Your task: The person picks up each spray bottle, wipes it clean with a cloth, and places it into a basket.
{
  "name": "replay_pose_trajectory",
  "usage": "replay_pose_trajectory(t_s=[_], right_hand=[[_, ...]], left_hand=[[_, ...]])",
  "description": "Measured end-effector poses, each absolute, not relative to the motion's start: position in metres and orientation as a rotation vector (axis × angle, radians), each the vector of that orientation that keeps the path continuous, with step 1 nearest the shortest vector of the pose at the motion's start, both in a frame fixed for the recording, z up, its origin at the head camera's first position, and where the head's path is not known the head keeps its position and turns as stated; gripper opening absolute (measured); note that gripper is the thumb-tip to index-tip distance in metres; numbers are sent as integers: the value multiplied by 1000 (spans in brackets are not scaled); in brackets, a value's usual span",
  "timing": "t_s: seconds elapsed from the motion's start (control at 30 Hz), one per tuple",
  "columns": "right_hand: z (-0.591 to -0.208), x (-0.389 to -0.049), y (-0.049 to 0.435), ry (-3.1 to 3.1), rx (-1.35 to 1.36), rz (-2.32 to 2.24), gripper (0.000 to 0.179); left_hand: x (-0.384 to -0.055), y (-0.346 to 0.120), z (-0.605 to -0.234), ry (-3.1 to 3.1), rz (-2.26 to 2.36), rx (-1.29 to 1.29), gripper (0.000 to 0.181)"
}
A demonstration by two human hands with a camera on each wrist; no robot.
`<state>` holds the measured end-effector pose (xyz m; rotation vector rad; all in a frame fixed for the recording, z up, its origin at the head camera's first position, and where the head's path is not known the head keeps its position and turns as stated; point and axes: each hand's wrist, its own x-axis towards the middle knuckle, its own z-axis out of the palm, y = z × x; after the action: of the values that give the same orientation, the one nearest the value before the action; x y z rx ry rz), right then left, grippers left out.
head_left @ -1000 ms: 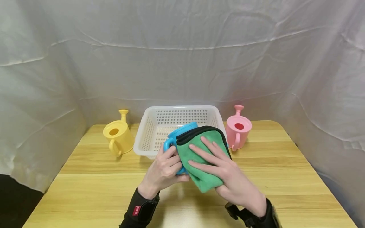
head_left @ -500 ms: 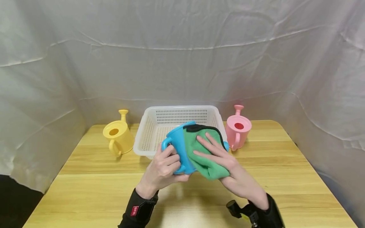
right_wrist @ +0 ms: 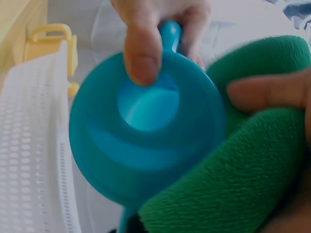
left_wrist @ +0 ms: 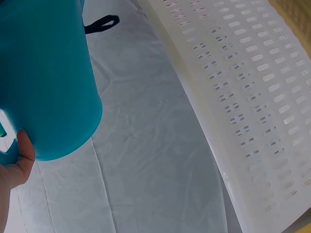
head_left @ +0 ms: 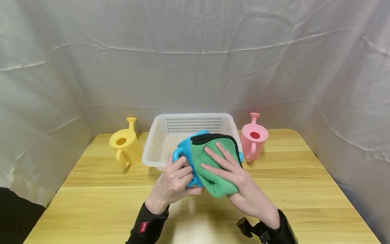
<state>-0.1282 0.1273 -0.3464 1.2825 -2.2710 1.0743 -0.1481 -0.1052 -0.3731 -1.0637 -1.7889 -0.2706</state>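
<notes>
My left hand (head_left: 175, 183) grips the handle of a blue watering can (head_left: 186, 150), held tilted above the table in front of the basket. In the right wrist view the can's round top (right_wrist: 97, 141) faces the camera, the left thumb resting on it beside the opening. My right hand (head_left: 240, 183) holds a folded green cloth (head_left: 217, 186) with black edging against the can's side, fingers spread over it. The right thumb lies on a fold of the cloth in the right wrist view. The cloth hides much of the can; its blue spout tip shows past the cloth on the right.
A white perforated plastic basket (head_left: 192, 116) stands behind the hands. To its left is a yellow watering can (head_left: 129, 149), to its right a pink watering can (head_left: 255, 144). Grey fabric (head_left: 195, 78) hangs behind the wooden table (head_left: 100, 203).
The right hand slid the cloth up and right along the can, baring more blue, then moved back left and slightly down. The left hand and can have hardly moved.
</notes>
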Motion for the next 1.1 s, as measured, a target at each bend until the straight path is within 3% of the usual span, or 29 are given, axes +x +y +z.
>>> replay_pose_trajectory(t_s=[0.2, 0.47, 0.77, 1.0, 1.1], right_hand=[[-353, -134, 121, -2228, 1104, 1268, 71], [-344, -133, 137, -2351, 1066, 1313, 62], [-347, -135, 133, -2281, 995, 1298, 67], [-349, -137, 128, -2161, 1233, 1047, 83], [-347, -137, 132, -2169, 1375, 976, 79]], left_hand=[[-148, -104, -374, -1818, -254, -1093, 46], [-148, -106, -373, -1824, -249, -1082, 48], [-143, -94, -375, -1825, -255, -1138, 46], [-146, -98, -374, -1801, -266, -1128, 45], [-147, -101, -374, -1806, -281, -1114, 41]])
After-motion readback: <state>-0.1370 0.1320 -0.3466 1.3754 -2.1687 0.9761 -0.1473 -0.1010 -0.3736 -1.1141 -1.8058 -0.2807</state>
